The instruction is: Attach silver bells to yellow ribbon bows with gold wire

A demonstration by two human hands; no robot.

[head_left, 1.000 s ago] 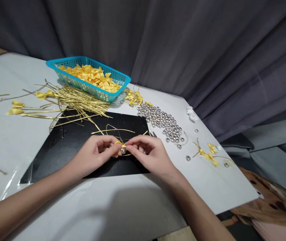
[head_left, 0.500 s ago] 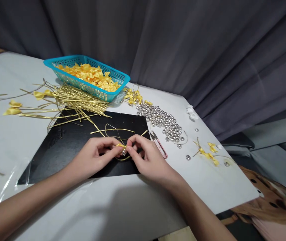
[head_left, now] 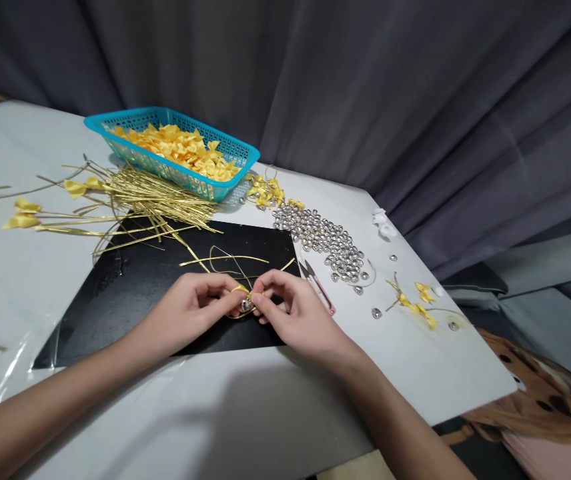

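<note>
My left hand (head_left: 193,308) and my right hand (head_left: 290,310) meet over the black mat (head_left: 130,293), fingers pinched together. Between the fingertips is a small silver bell (head_left: 246,305) with a yellow bow and a thin gold wire (head_left: 238,260) looping out from it. Both hands grip this little piece, the left from the left side, the right from the right. Loose gold wire strands curl on the mat just behind the hands.
A blue basket (head_left: 115,127) of yellow bows stands at the back. A bundle of gold wires (head_left: 155,197) lies beside it. A heap of silver bells (head_left: 328,243) and pink snips (head_left: 320,288) lie right of the mat. Finished bows (head_left: 415,303) lie near the table's right edge.
The hands stay together over the mat, fingers shifting slightly on the bell and wire. The right hand has drawn left, uncovering the pink snips.
</note>
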